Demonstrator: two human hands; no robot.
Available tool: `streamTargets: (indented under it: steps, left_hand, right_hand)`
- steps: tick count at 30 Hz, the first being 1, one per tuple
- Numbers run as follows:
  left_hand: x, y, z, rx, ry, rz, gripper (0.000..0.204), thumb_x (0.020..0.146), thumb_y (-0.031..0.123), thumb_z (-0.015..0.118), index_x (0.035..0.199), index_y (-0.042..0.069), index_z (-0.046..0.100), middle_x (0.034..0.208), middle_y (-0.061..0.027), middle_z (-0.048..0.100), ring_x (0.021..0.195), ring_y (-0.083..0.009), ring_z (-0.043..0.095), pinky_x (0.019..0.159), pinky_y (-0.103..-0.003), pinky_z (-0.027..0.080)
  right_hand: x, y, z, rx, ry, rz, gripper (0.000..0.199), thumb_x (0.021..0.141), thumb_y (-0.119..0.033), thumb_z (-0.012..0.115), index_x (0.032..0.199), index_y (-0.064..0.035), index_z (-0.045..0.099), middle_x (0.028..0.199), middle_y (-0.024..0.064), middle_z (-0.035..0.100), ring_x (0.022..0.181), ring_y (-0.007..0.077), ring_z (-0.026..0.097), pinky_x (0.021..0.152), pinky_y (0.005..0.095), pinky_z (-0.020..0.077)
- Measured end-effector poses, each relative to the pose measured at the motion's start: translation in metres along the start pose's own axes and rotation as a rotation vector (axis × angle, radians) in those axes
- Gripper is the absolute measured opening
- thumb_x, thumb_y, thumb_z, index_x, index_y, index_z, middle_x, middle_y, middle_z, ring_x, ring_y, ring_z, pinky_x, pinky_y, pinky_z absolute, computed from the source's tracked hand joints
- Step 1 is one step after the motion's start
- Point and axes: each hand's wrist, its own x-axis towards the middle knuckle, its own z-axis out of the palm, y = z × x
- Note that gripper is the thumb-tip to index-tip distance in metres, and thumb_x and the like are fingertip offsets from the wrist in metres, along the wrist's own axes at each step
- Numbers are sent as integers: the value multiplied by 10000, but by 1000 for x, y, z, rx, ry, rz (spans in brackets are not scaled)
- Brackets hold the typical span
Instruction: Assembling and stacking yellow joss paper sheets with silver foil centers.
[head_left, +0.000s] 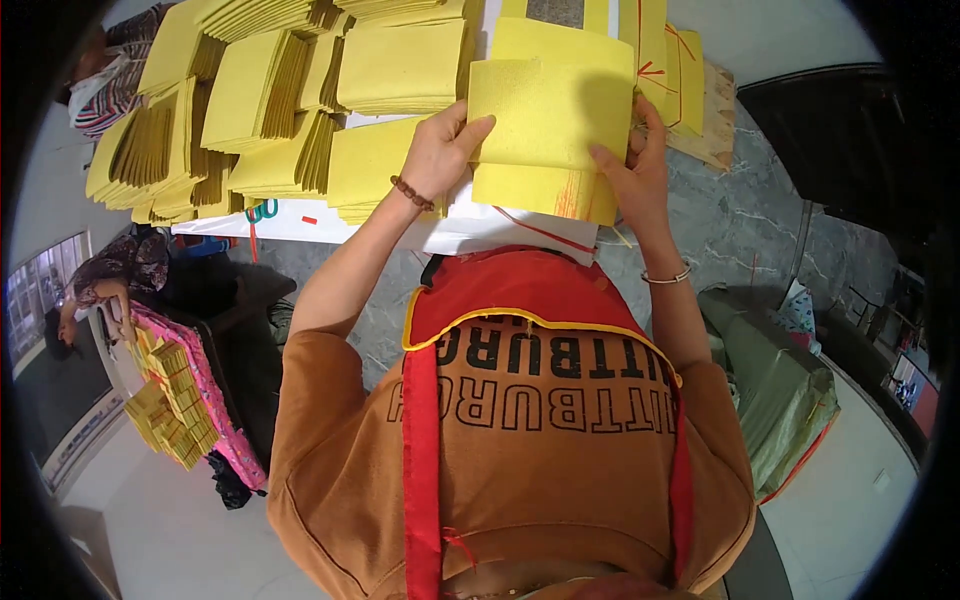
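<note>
At a white-covered table, we grip a yellow paper stack at both sides, directly in front of a red apron, with loose fanned stacks to its left and tied bundles to its right. Our left hand, with a beaded bracelet at the wrist, closes on the left edge, thumb on top; our right hand, below which sits a pale bangle, holds the right edge, fingers partly hidden. Orange-red marks streak the paper's lower strip. To our left, fanned yellow stacks crowd the tabletop, near green-handled scissors and a small red piece; beyond our right hand lie yellow bundles with red ties. Far left, a person reaches toward more yellow paper on a pink cloth.
</note>
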Motion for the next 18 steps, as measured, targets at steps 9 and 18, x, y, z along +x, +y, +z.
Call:
streamTargets:
  steps: [9, 18]
  left_hand:
    - [10, -11, -2, 207, 56, -37, 347, 868, 296, 599, 733, -16, 530, 562, -113, 519, 507, -185, 470, 492, -334, 372]
    - [19, -24, 2, 67, 62, -38, 385, 877, 313, 596, 693, -12, 501, 535, -80, 455, 503, -140, 392, 488, -321, 349]
  right_hand:
    - [8, 9, -2, -281, 3, -29, 454, 799, -141, 670, 1236, -91, 560, 1087, 138, 650, 936, 161, 619, 826, 276, 464]
    - [12, 20, 1, -316, 87, -71, 445, 801, -177, 663, 1231, -108, 569, 1026, 174, 661, 886, 210, 641, 784, 299, 474]
